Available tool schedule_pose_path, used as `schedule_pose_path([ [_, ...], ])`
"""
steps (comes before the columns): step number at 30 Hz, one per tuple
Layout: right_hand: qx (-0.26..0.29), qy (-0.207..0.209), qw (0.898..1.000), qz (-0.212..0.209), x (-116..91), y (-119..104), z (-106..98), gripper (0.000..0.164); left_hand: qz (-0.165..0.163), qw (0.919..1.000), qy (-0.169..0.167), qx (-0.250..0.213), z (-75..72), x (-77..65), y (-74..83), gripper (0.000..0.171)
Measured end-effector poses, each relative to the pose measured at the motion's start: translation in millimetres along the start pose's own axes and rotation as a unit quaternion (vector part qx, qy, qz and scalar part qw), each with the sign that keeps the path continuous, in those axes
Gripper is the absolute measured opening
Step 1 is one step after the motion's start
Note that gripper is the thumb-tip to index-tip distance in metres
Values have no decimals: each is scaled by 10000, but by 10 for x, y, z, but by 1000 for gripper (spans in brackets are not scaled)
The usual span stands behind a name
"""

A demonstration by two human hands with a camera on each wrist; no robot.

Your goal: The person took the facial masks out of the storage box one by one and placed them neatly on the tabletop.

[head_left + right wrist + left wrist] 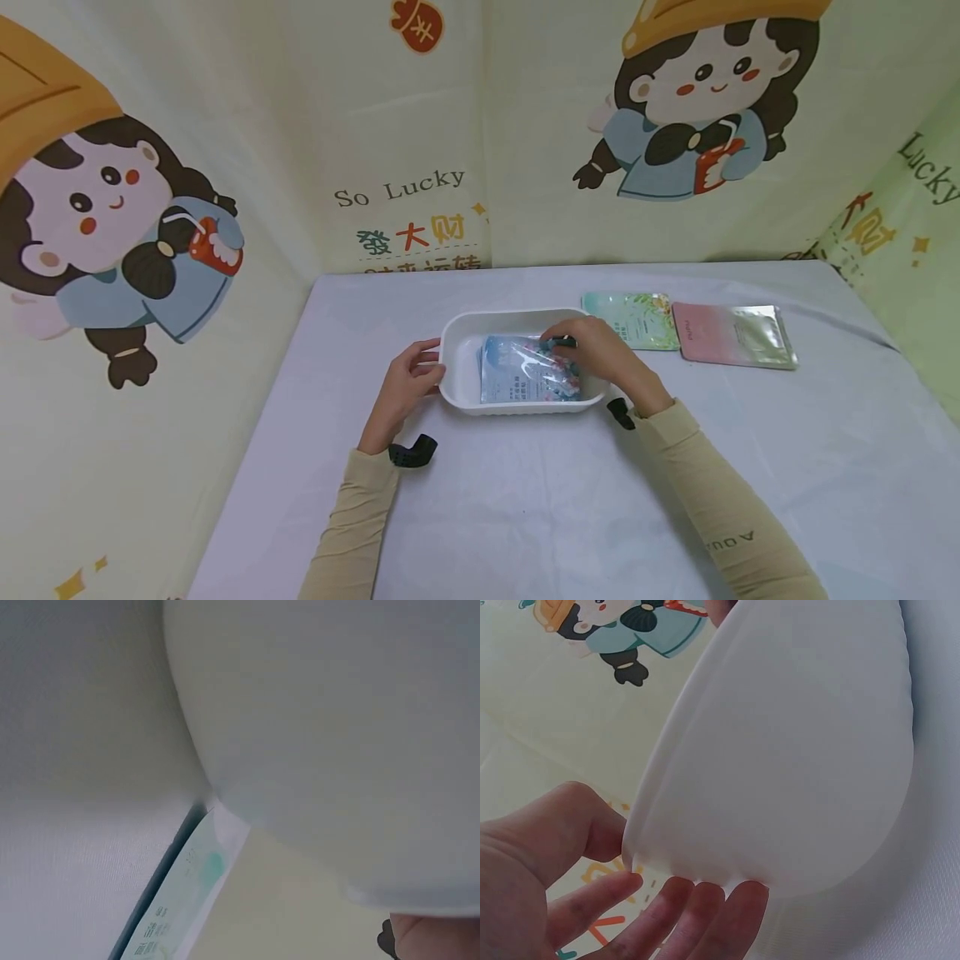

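Observation:
A white plastic tray [525, 408] with rounded corners sits on the table. Inside it lies a blue, glossy sheet-mask packet [517, 371]; a second edge shows at its left side. My left hand [408, 383] holds the tray's left end, thumb and fingertips against the rim and outer wall, as the left wrist view also shows. My right hand [596, 354] reaches over the tray's right end, bent fingers on the blue packet's upper right, beside a dark patch. In the right wrist view the tray wall [322, 750] hides most of that hand.
Right of the tray lie a green floral packet [637, 321], partly behind the right hand, and a pink and silver packet [735, 335]. A white cloth [510, 517] covers the table. A printed cartoon curtain [540, 225] hangs behind and at the sides.

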State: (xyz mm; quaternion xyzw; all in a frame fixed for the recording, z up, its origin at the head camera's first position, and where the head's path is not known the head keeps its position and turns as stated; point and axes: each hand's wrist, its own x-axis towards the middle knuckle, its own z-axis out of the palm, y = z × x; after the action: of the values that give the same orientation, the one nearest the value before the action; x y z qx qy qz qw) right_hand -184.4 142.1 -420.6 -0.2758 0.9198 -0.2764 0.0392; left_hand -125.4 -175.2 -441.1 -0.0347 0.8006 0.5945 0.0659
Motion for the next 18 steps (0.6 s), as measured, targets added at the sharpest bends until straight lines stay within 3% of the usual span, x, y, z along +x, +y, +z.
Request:
schedule_pose_path([
  [18,1350,-33,9898,-464,-80,107,-177,25,44,10000,-14,-54,3,-13,1,49],
])
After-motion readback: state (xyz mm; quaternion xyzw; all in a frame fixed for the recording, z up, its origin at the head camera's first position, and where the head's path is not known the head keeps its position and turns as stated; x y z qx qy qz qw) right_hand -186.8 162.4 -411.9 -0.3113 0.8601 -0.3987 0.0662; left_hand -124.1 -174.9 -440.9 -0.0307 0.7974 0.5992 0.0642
